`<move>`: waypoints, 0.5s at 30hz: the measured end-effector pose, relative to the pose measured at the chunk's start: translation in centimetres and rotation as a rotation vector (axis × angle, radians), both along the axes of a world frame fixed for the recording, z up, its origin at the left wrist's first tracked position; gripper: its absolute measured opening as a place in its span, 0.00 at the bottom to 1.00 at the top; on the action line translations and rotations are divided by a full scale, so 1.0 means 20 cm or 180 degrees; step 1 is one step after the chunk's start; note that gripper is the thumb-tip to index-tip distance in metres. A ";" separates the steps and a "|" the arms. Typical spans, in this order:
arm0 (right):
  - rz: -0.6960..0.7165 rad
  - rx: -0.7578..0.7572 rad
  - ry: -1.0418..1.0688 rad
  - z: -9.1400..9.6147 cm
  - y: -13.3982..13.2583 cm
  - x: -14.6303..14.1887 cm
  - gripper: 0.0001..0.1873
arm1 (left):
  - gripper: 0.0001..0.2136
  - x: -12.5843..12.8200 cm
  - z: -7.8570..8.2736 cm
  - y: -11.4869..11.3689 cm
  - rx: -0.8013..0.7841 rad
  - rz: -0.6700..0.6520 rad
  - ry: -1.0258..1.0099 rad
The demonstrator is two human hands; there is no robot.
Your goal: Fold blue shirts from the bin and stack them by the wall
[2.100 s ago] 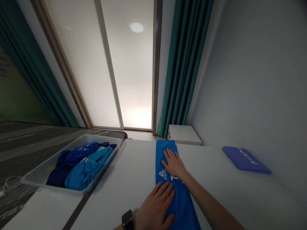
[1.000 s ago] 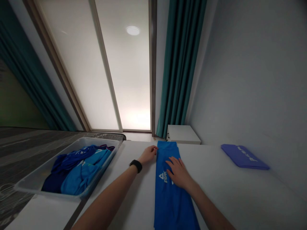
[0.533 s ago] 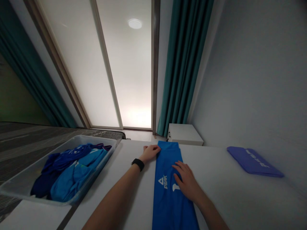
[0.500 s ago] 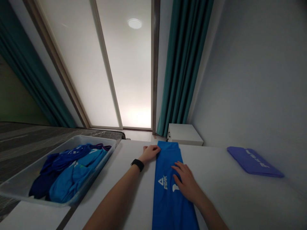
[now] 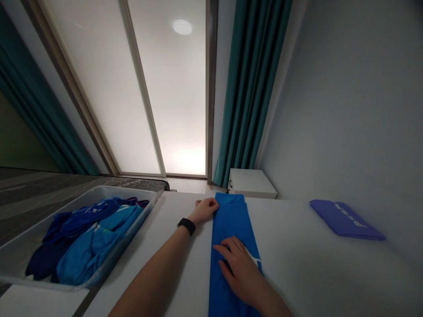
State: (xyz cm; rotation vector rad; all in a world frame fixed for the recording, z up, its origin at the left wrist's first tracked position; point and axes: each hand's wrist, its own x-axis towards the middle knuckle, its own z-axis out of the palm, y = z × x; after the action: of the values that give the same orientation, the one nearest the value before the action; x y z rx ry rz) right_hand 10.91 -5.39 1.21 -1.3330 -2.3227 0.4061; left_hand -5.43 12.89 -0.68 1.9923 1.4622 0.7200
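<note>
A bright blue garment, folded into a long narrow strip, lies lengthwise on the white table. My left hand, with a black watch on the wrist, is closed on the strip's far left edge near its top corner. My right hand lies flat on the middle of the strip, fingers stretched out and covering the white logo.
A clear plastic bin of several blue clothes stands at the left. A folded purple-blue garment lies at the far right by the wall. A small white cabinet and teal curtains stand beyond the table.
My left hand went from the strip's near end to its far left corner and gripped it. My right hand slid back toward me along the strip, over the logo.
</note>
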 end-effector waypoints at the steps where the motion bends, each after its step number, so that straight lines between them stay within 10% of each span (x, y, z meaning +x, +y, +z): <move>1: -0.0018 -0.0041 0.0000 0.00 0.00 0.00 0.18 | 0.11 0.00 0.00 0.00 -0.0007 -0.0007 -0.0058; 15: 0.0273 0.0106 -0.0351 -0.02 -0.01 -0.02 0.18 | 0.08 0.02 -0.05 0.05 -0.0056 -0.0583 -0.1159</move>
State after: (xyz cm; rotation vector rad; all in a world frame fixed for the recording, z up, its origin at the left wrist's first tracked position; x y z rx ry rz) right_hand 10.57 -5.68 0.90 -1.2732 -2.4729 0.3264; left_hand -5.01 13.85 -1.65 1.8341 1.0561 0.9269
